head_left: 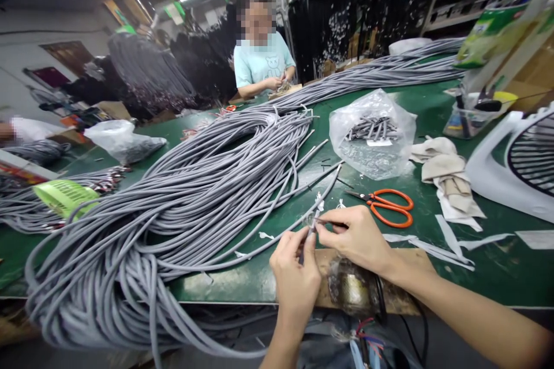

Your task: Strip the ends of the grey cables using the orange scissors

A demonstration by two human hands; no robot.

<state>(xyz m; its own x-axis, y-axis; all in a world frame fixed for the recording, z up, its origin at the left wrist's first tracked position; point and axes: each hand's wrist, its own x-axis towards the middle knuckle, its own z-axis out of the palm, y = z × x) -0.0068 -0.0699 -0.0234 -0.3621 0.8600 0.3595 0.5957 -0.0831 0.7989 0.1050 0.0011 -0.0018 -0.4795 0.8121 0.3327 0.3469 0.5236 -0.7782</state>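
**Hand Position at the Cable End**

The thumb and forefinger of the left hand [294,282] are pressed together on a grey cable end [308,239], which rises from the pinch and is held just above the bench. The fingers [341,225] of the right hand [357,236] are curled and closed at the tip of the same end, touching the left fingertips. Fine pale strands show at the tip; the fingers hide the exact grip.

The cable runs from the hands toward a large coil of grey cable [173,196] on the green workbench [255,282]. A wooden board [411,268] lies at the bench edge under the right wrist, bearing a wrapped clear plastic package [352,285].

Orange-handled scissors [389,207] lie just beyond the right hand. Further out are a clear plastic bag [372,138] holding grey cable pieces, a folded cloth [445,173], and loose white strips [450,245].

Coloured wires [367,337] show below the bench edge. Across the bench, a co-worker [259,63] holds a small item in both hands [274,83], with dark cable bundles [324,23] hanging behind.
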